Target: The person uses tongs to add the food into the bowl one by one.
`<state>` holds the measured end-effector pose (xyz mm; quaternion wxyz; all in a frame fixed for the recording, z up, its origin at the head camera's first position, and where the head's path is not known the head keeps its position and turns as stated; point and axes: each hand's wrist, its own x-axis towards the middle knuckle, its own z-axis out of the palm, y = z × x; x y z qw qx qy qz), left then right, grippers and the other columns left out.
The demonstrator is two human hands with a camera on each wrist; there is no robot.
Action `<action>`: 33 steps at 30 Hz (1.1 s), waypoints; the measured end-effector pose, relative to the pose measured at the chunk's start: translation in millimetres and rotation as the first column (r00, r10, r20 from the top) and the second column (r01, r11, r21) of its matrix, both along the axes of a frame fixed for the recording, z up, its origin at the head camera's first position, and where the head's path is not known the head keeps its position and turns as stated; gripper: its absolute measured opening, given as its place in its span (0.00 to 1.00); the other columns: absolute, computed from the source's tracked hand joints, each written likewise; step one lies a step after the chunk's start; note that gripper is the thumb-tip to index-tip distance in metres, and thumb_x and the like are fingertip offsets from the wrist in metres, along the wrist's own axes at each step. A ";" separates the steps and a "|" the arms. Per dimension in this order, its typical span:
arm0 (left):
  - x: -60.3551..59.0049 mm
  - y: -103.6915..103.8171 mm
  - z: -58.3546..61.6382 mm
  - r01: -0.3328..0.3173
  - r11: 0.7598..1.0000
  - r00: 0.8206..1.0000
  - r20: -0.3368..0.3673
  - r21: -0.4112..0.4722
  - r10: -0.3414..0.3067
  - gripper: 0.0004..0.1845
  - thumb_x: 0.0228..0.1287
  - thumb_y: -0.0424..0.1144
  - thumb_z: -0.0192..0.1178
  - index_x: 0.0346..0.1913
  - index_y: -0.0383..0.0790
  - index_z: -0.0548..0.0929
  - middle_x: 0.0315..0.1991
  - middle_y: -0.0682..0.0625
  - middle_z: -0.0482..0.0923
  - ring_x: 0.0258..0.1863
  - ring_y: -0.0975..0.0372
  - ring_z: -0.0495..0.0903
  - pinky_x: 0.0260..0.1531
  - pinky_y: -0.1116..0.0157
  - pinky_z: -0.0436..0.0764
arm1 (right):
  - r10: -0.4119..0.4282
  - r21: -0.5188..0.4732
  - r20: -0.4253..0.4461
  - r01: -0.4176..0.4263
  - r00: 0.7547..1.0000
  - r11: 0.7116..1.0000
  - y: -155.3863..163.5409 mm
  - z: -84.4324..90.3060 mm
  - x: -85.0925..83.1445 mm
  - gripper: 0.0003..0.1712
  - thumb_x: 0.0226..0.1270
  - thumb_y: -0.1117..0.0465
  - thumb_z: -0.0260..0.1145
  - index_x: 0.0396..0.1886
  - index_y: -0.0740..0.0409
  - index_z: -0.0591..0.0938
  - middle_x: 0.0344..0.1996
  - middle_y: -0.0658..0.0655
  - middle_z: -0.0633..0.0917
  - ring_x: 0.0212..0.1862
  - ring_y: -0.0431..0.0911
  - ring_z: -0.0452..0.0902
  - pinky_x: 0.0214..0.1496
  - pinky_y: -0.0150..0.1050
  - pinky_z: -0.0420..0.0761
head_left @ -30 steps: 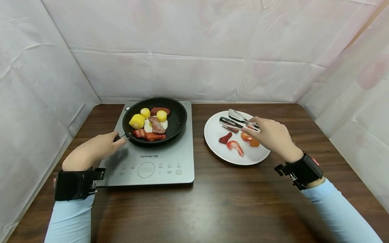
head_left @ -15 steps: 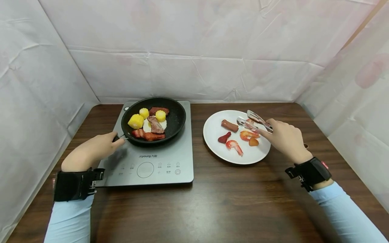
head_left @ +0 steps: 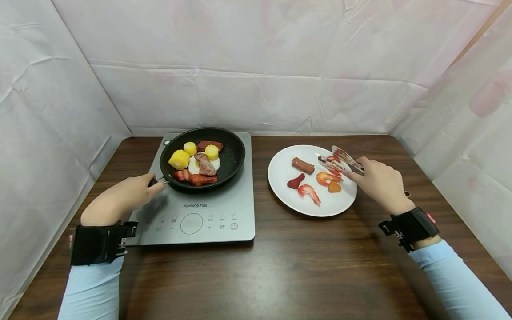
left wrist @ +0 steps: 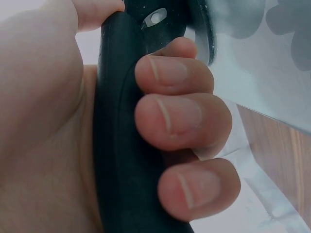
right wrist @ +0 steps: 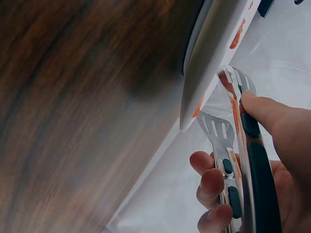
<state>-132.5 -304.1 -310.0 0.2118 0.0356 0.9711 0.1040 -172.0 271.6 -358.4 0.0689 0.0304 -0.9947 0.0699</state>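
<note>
1 shrimp (head_left: 334, 158) is lying on the plate (head_left: 332, 206), at the parted tips of the tongs (right wrist: 251, 127); the right grip (head_left: 382, 182) is clasping these, the left grip (head_left: 127, 195) the handle (left wrist: 121, 121). Off-centre squeezing could be flicking the shrimp away.

cooktop (head_left: 238, 198) | brand: Joyoung 九阳 (head_left: 194, 205) | panel: plus sign (head_left: 209, 227), minus sign (head_left: 172, 229), power symbol (head_left: 234, 226)

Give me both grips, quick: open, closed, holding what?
Left grip: closed, holding the black pan handle.
Right grip: closed around the tongs, whose tips stand apart.
</note>
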 end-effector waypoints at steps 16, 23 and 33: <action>-0.5 -1.8 0.3 -0.008 1.000 1.000 0.026 -0.010 0.008 0.43 0.81 0.55 0.32 0.76 0.16 0.48 0.71 0.16 0.56 0.67 0.27 0.67 0.65 0.33 0.68 | 0.073 -0.001 0.088 -0.073 0.993 0.997 -2.2 2.2 2.3 0.31 0.71 0.38 0.64 0.57 0.58 0.79 0.37 0.67 0.88 0.25 0.52 0.76 0.18 0.42 0.67; -0.5 -1.6 0.3 -0.002 1.000 1.000 0.015 -0.005 0.002 0.43 0.80 0.55 0.32 0.76 0.16 0.49 0.71 0.17 0.56 0.66 0.27 0.68 0.64 0.32 0.68 | 0.100 -0.014 0.074 -0.100 0.992 0.995 -0.9 0.5 5.4 0.30 0.73 0.39 0.62 0.58 0.59 0.79 0.38 0.67 0.88 0.24 0.51 0.77 0.18 0.41 0.66; -0.8 -1.3 -1.5 0.001 1.000 1.000 -0.009 -0.003 -0.001 0.42 0.80 0.54 0.33 0.75 0.15 0.51 0.70 0.17 0.58 0.66 0.27 0.68 0.64 0.32 0.68 | 0.115 -0.015 0.060 -0.114 0.992 0.993 1.2 -3.3 6.8 0.30 0.74 0.39 0.61 0.58 0.59 0.79 0.37 0.66 0.88 0.25 0.50 0.77 0.20 0.42 0.68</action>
